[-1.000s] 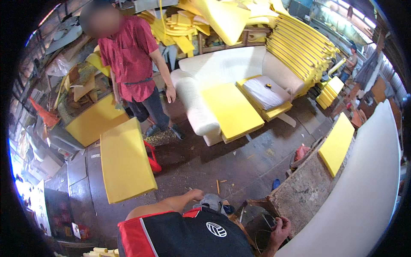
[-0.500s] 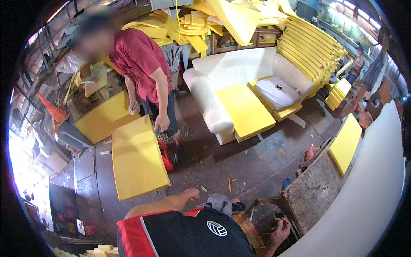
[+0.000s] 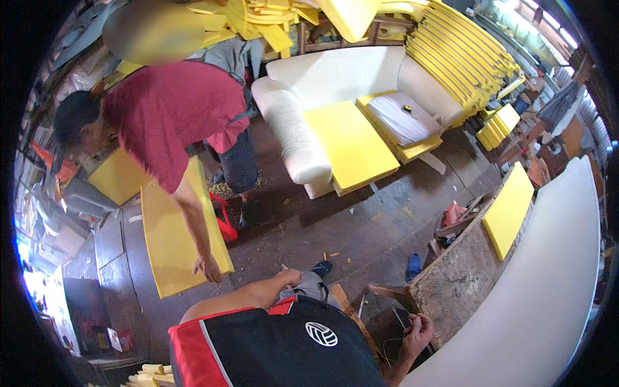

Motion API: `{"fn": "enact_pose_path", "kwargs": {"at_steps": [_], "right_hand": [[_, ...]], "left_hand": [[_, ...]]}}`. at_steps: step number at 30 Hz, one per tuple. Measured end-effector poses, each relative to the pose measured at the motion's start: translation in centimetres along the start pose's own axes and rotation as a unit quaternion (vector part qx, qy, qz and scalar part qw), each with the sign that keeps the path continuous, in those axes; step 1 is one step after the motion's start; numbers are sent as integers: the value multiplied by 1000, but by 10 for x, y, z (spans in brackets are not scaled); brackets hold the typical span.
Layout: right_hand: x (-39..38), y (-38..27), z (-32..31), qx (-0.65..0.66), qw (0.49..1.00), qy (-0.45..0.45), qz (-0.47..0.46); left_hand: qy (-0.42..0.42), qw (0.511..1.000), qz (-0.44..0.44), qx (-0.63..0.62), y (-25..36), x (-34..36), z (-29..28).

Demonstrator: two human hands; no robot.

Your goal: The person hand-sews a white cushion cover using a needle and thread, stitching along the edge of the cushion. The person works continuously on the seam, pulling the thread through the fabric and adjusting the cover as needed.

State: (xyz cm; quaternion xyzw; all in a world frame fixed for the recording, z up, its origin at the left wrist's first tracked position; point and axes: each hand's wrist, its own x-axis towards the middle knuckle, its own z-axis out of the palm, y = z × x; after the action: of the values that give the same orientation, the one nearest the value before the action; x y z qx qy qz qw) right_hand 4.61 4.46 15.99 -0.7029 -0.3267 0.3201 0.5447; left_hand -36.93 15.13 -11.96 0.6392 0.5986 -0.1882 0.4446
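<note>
My left hand (image 3: pixel 288 278) rests by the knee of my grey shorts (image 3: pixel 308 287). Its fingers look curled in, with nothing visible in them. My right hand (image 3: pixel 419 330) is low at the right, beside a worn brown board (image 3: pixel 454 287). Thumb and fingers are pinched together next to a dark flat piece (image 3: pixel 402 317). Whatever they hold is too small to make out. A thin pale cord (image 3: pixel 385 348) hangs near that hand. Ahead on the left, a co-worker in a red shirt (image 3: pixel 174 109) bends over a yellow foam slab (image 3: pixel 174 238), one hand (image 3: pixel 207 267) near its closest edge.
A cream sofa (image 3: pixel 342 71) stands ahead with yellow foam cushions (image 3: pixel 351 145) on its seat. Tall stacked foam (image 3: pixel 451 58) rises behind it. Close on my right curves a long white padded panel (image 3: pixel 516 303). Another yellow foam piece (image 3: pixel 509 209) lies on the board.
The co-worker has bent down and reached an arm over the slab toward its near edge. The view has shifted slightly. My hands stay in nearly the same places.
</note>
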Motion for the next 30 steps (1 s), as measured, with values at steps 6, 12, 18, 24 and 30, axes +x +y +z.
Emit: {"fn": "enact_pose_path", "kwargs": {"at_steps": [6,12,18,24,30], "right_hand": [[51,-22,48,-19,999,-12,29],[102,-10,74,-62,997,-22,41],[118,35,80,-172,974,-99,112],[139,30,95,-245,941,-227,54],[162,4,107,-222,931,-285,42]], "left_hand": [[-36,999,-38,-12,-27,95,-60],[52,998,32,-11,-3,133,-129],[118,988,89,-50,60,161,-181],[152,977,37,-143,56,140,-151],[106,982,-102,-116,-5,74,-57]]}}
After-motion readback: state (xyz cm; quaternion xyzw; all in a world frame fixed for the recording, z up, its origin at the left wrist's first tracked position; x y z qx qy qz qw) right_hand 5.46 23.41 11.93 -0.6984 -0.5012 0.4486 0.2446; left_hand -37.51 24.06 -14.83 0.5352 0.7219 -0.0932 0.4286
